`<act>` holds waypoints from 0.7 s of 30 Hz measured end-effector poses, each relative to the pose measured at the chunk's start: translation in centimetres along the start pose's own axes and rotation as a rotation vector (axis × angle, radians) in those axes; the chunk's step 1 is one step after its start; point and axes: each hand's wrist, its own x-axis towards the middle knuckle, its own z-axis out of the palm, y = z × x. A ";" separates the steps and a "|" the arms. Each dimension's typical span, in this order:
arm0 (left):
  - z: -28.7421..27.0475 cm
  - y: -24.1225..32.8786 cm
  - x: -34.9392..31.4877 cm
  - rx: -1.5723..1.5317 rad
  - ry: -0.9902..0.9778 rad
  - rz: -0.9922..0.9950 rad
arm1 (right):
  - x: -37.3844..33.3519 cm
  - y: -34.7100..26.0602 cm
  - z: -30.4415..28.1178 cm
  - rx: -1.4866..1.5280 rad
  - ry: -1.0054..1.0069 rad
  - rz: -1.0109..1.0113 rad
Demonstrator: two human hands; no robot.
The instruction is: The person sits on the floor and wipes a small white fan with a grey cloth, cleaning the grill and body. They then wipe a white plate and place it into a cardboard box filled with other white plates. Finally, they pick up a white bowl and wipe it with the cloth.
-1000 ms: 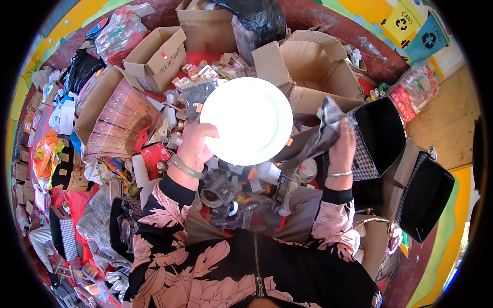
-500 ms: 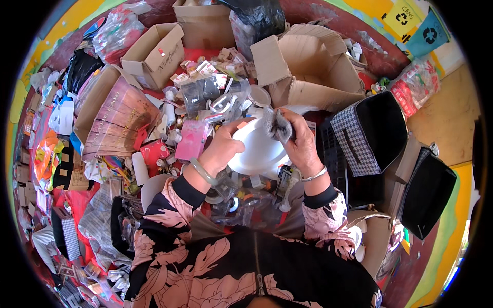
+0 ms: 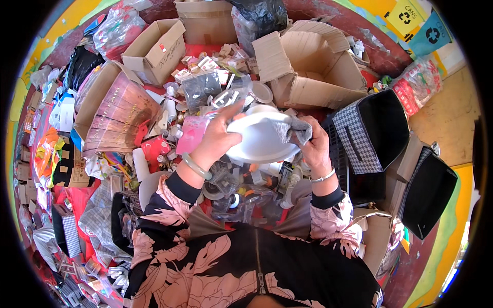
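Note:
A round white plastic bowl or lid (image 3: 257,141) is held up in front of me, tilted. My left hand (image 3: 222,136) grips its left rim, the thumb on the near face and the fingers around the edge. In my right hand (image 3: 315,146) is a grey cloth (image 3: 297,128), pinched and laid over the bowl's right rim. Part of the right fingers is hidden behind the cloth and rim. Beyond the left hand lies a pink box (image 3: 192,134), partly covered by it. Clear plastic packaging (image 3: 226,179) and small items lie below the bowl, between my legs.
A large open cardboard box (image 3: 323,66) stands far right, a smaller box (image 3: 156,51) far left. Houndstooth-patterned black bins (image 3: 359,136) are at my right. A heap of small boxes and plastic pieces (image 3: 215,84) lies ahead. A folded-open printed carton (image 3: 120,113) leans at left.
The bowl has tilted and shows more of its rim. My right hand and the cloth have shifted right and slightly down along the edge. My left hand has moved slightly left, fingers more raised.

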 end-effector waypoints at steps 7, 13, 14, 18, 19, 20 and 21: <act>1.1 -1.1 0.1 -0.850 0.193 -0.212 | -0.1 -2.8 2.0 -0.550 0.315 -0.549; 2.6 3.1 0.4 -1.193 -0.002 -0.050 | -1.5 -3.8 4.4 -0.721 0.083 -0.790; 2.0 3.1 0.4 -1.291 -0.005 -0.069 | -1.5 -3.9 4.9 -0.697 0.062 -0.802; 1.3 1.7 1.2 -1.190 0.127 -0.103 | -1.5 -3.8 6.2 -0.641 -0.033 -0.797; 1.2 1.6 1.4 -1.178 0.138 -0.093 | -1.4 -3.5 6.2 -0.639 -0.068 -0.786; 1.1 1.5 1.6 -1.162 0.146 -0.082 | -1.2 -3.4 6.2 -0.635 -0.098 -0.777; 0.5 1.4 1.8 -1.175 0.154 -0.100 | -1.0 -3.3 6.0 -0.569 -0.144 -0.728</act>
